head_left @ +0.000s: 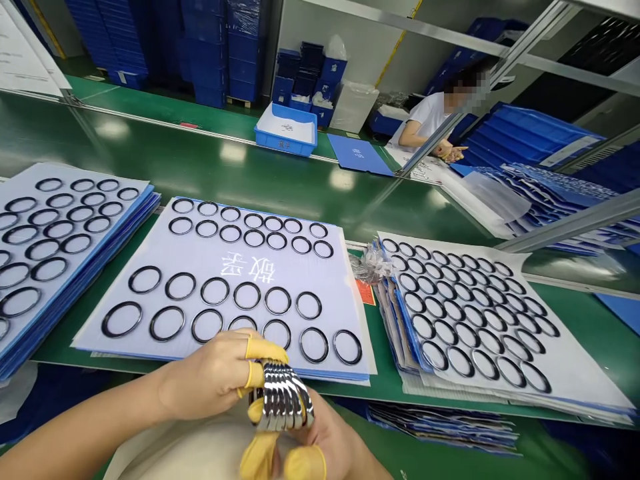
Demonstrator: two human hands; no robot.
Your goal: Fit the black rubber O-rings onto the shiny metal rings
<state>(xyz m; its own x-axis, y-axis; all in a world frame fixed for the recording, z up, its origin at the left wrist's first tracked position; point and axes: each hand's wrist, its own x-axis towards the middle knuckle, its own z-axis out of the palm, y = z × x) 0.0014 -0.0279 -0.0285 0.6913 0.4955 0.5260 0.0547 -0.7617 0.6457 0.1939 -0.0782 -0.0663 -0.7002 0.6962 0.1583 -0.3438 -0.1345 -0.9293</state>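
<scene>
Over the near edge of the table, a stack of shiny metal rings (283, 400) is held between my two hands. My left hand (215, 373), with yellow finger cots, closes on the stack's left side. My right hand (325, 437), also in yellow finger cots, wraps the stack from the right and below; part of its grip is hidden behind the rings. Just beyond lies a white sheet (180, 267) on a blue board, bearing several dark rings (247, 295) in rows at the back and front. White characters show in its middle.
Ring-covered sheets on stacked boards stand left (75, 190) and right (565, 347). Crumpled clear plastic (373, 262) lies between the middle and right stacks. Beyond are a blue tray (286, 141), a flat blue board (360, 155), a metal frame post (450, 127) and a co-worker (425, 120).
</scene>
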